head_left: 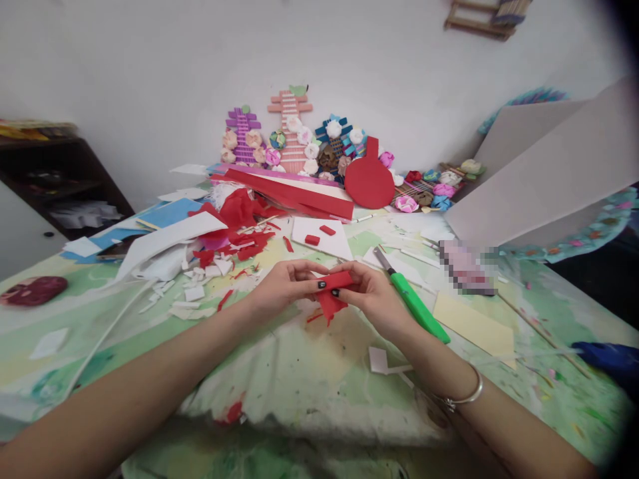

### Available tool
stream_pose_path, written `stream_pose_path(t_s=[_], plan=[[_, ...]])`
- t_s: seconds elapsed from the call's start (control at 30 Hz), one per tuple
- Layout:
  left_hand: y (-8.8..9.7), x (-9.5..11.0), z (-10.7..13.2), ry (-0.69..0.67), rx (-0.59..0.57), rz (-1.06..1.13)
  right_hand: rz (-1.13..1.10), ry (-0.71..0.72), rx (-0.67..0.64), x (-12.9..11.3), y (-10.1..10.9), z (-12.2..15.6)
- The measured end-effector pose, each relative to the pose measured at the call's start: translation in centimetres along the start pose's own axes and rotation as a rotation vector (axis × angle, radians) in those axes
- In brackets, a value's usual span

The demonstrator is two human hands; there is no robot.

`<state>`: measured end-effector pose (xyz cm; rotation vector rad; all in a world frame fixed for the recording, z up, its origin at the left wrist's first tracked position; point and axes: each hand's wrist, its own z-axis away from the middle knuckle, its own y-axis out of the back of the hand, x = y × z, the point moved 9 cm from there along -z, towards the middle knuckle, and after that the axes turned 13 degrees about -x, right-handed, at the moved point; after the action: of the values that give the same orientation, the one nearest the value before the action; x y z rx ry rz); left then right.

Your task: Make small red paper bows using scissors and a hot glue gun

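Note:
Both my hands meet over the middle of the table and pinch one small piece of red paper [332,293]. My left hand [284,285] grips its left end with thumb and fingers closed. My right hand [372,293] grips its right end the same way; a silver bangle sits on that wrist. A crumpled flap of the red paper hangs below my fingers. A green-handled craft knife [414,303] lies on the table just right of my right hand.
Red and white paper scraps [210,266] litter the left. A white sheet [322,238] carries two small red blocks. Folded red paper strips [294,193], a red paddle shape [369,179] and paper-flower crafts [294,143] line the back wall. Grey card [544,173] leans at right.

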<state>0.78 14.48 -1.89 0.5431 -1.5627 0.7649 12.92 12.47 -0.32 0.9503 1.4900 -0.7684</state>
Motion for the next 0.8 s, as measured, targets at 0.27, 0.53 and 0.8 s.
stream_pose_path(t_s=[0.27,0.53,0.8], plan=[[-1.3,-0.7,0.0,0.093,-0.069,-0.061,-0.050,-0.087,-0.011,0.8,-0.2,0.2],[-1.1,0.2,0.1,0.041,-0.014,-0.184,-0.140,-0.115,-0.119,0.8,-1.6,0.4],[2.9,0.4,0.8,-0.006,0.336,-0.145,-0.077,-0.149,-0.016,1.2,-0.2,0.3]])
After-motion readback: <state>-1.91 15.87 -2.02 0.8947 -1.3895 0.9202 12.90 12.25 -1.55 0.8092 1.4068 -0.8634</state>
